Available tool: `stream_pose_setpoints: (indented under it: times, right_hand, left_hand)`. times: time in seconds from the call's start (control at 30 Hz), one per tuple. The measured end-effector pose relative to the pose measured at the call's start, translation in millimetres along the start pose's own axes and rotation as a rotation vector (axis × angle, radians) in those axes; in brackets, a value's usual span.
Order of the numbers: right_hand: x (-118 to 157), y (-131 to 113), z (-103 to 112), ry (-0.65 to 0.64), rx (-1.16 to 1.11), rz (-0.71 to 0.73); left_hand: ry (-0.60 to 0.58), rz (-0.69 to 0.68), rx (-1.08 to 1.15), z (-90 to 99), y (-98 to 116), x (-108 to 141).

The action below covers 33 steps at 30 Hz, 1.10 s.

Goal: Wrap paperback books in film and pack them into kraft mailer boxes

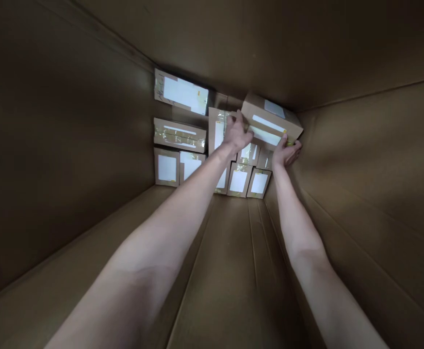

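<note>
A brown cardboard box point(266, 114) with white labels sits tilted at the upper right of the stack, its right end lower than its left. My left hand point(237, 133) is at its left end, fingers along the side and thumb by the front face. Under the lower right corner is my right hand point(286, 152), its thumb against the front and its fingers curled below. Behind my left hand stands an upright taped box point(215, 116), partly hidden by it.
Several labelled boxes are stacked at the far end of a large cardboard container, among them a box with handwriting point(181, 92) at upper left and a taped box point(179, 134) below it. Cardboard walls point(375, 169) enclose both sides. My forearms cover part of the lower row.
</note>
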State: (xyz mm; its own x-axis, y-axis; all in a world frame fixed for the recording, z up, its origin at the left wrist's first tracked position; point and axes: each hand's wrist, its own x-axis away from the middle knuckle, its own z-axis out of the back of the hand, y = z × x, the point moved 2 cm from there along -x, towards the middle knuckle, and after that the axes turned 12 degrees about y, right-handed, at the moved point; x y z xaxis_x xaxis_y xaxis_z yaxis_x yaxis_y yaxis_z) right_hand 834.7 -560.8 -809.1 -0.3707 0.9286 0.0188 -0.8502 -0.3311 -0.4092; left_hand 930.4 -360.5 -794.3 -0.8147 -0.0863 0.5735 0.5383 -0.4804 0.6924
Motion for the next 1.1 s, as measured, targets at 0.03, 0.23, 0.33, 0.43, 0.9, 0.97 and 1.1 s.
stream_pose_setpoints:
  times: [0.03, 0.23, 0.33, 0.43, 0.9, 0.97, 1.1]
  right_hand:
    - [-5.9, -6.0, -2.4, -0.002, -0.003, 0.029]
    - [-52.1, -46.7, -31.7, -0.084, 0.04, 0.105]
    - [-38.2, -55.3, -31.4, -0.073, 0.063, 0.233]
    - [-3.4, -52.2, -17.3, -0.173, 0.038, 0.472]
    - [-3.1, -23.4, 18.8, -0.298, -0.005, 0.633]
    - [-2.9, -20.5, 20.4, -0.31, -0.003, 0.64]
    - [-19.4, -20.0, 13.5, -0.328, 0.022, 0.661]
  left_hand:
    - [-0.01, 0.001, 0.008, 2.9, 5.1, -0.5]
    - [-0.083, -0.089, 0.045, -7.8, 17.0, -8.3]
    - [-0.107, -0.105, -0.015, -17.7, 13.8, -24.8]
    - [-0.096, -0.066, -0.059, -19.9, 10.6, -43.8]
    - [-0.131, -0.267, 0.019, 8.0, -0.4, 26.9]
    - [-0.125, -0.28, 0.021, 9.9, -2.3, 29.8]
    - [-0.16, -0.222, 0.033, -4.4, 0.7, 12.8]
